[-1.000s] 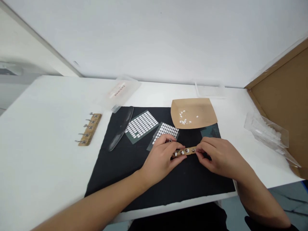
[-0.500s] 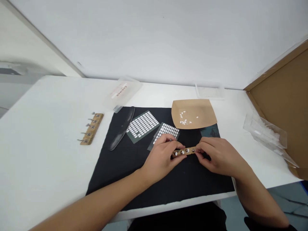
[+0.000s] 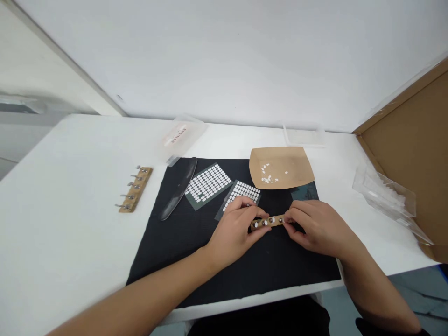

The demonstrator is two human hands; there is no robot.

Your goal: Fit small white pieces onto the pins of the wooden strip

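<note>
Over the last second little has changed in the head view: both hands stay where they were on the strip, and the whole scene has slid slightly lower in the picture.

The left hand (image 3: 235,229) pinches the left end of a small wooden strip (image 3: 269,221) between thumb and fingertips. The right hand (image 3: 317,225) grips the other end with curled fingers. The strip lies level between the two hands, just above or on the black mat (image 3: 196,261); which, I cannot tell. Its top carries a row of small round studs, some metal and some capped in white.

Just beyond the left hand, partly under its fingers, lies a sheet of white oval stickers (image 3: 241,191), and a second, larger sticker sheet (image 3: 207,183) lies further to the left of it. Left of that rests a dark curved tool (image 3: 178,187), at the mat's edge.

Beyond the gap between the hands sits a brown paper tray (image 3: 294,163) holding a few loose white pieces. A dark sheet (image 3: 305,191) lies just beyond the right hand.

Well to the left of the left hand, on the white table (image 3: 70,224), lies a second wooden strip (image 3: 135,190) with metal pegs sticking out sideways. A clear plastic box (image 3: 182,135) with a label stands far beyond the left hand. Well to the right of the right hand lies a clear plastic packet (image 3: 385,196), beside a cardboard panel (image 3: 413,140).
</note>
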